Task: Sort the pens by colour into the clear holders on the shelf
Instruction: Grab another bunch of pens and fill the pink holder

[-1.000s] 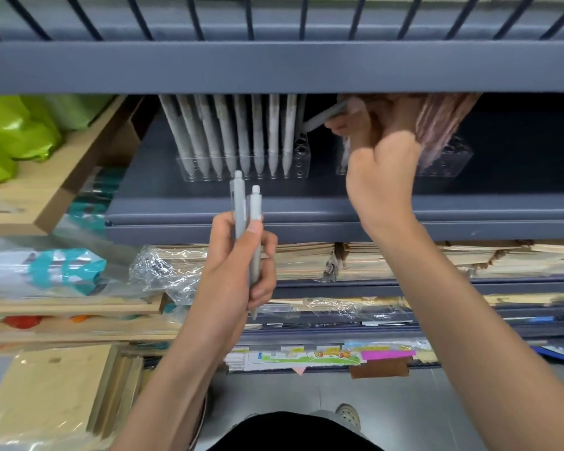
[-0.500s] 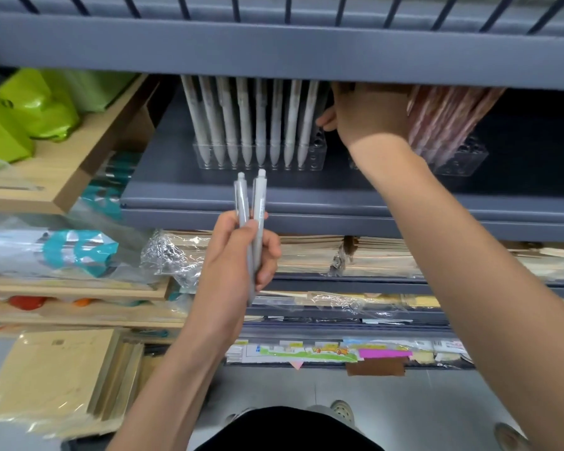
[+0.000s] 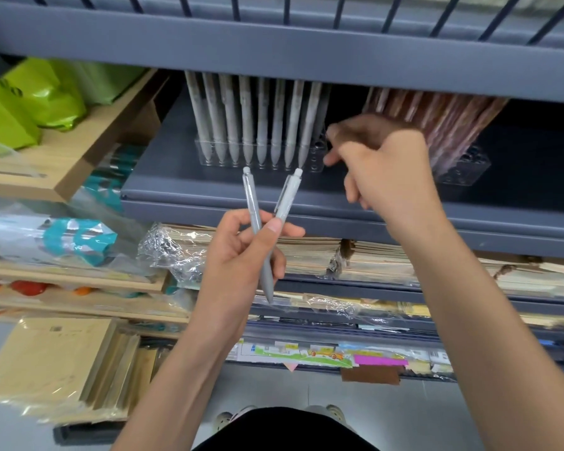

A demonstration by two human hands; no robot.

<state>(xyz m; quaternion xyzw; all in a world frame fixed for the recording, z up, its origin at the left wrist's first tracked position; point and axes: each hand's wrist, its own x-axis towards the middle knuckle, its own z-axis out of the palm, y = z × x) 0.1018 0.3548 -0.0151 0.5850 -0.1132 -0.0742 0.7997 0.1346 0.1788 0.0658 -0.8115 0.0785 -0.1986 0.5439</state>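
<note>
Grip, left: your left hand (image 3: 241, 255) pinches two grey pens (image 3: 254, 206) between thumb and fingers, near their middles.
Held items: the pens cross at your thumb, with clicker ends spread apart and pointing up at the shelf (image 3: 209, 190) and tips below your palm.
Grip, right: your right hand (image 3: 381, 167) holds nothing. Its fingers are loosely curled, just in front of the right end of the left holder (image 3: 318, 156).
Storage, left: clear, on the shelf. The stored grey pens (image 3: 246, 125) stand in a row, tips down, and bare holes show at its right end.
Storage, right: the right holder (image 3: 463, 170) is clear and stands apart, with reddish-brown pens (image 3: 437, 118) leaning in it.
Below: paper stacks (image 3: 306, 252), partly in plastic wrap.
Far left: green bags (image 3: 30, 102).
</note>
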